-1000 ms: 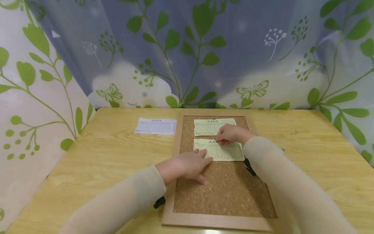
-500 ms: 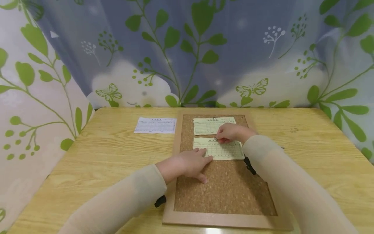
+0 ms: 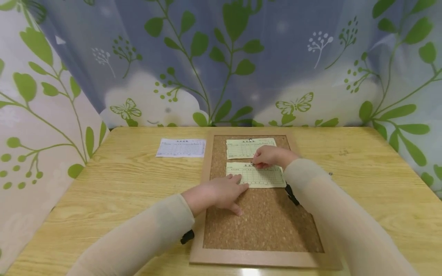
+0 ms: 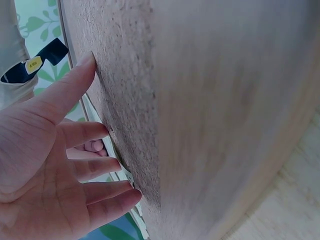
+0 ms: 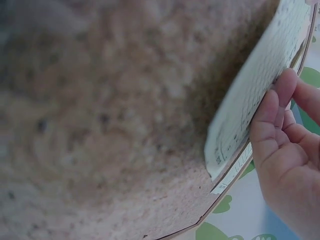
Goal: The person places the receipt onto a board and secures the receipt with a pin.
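A framed corkboard lies on the wooden table, with two pale yellow printed slips on it. At the top edge of the lower slip, my right hand pinches a small silvery pushpin between thumb and index finger. In the right wrist view the fingertips come right down to the paper, hiding most of the pin. My left hand is spread out, fingertips resting on the slip's lower left part and thumb on the cork. The upper slip has a pushpin at its top edge.
A whitish printed slip lies on the table left of the board's wooden frame. To the right, beside the sleeve, is a small metallic object. A leaf-patterned curtain hangs behind the table.
The head view has shifted slightly, moving everything a little to the left in it. Both hands keep their places on the lower slip, with the right fingers still at the pushpin.
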Demonstrator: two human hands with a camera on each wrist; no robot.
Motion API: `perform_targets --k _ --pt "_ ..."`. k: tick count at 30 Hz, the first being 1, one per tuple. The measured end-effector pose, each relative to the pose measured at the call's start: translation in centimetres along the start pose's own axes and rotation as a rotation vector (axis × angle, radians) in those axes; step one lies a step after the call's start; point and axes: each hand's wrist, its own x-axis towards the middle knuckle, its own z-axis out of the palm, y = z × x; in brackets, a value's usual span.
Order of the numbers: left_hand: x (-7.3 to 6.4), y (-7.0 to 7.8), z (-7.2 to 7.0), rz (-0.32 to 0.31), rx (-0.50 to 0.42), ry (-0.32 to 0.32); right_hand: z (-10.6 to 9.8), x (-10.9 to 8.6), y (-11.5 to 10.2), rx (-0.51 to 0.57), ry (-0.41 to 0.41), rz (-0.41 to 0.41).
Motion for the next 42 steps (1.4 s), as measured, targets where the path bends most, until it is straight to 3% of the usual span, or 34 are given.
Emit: perform_targets --k 18,28,34,38,42 --pt "0.1 -0.1 -0.4 -0.008 0.003 0.015 -0.5 0.0 -0.4 -0.014 0.007 -0.005" --pt "-0.2 0.1 -0.1 0.003 0.034 0.012 -0.2 0.3 0.0 0.001 -0.036 -0.001" --pt "0.0 0.1 0.1 -0.001 0.038 0.006 0.1 0.3 0.1 0.012 -0.005 0.005" --pt "0.1 0.1 0.1 0.009 0.038 0.011 0.8 -0.5 0.0 -0.084 0.071 -0.033" --pt "0.0 0.0 0.2 -0.004 0.034 0.001 2.2 -1.9 -0.3 -0.318 0.127 -0.131"
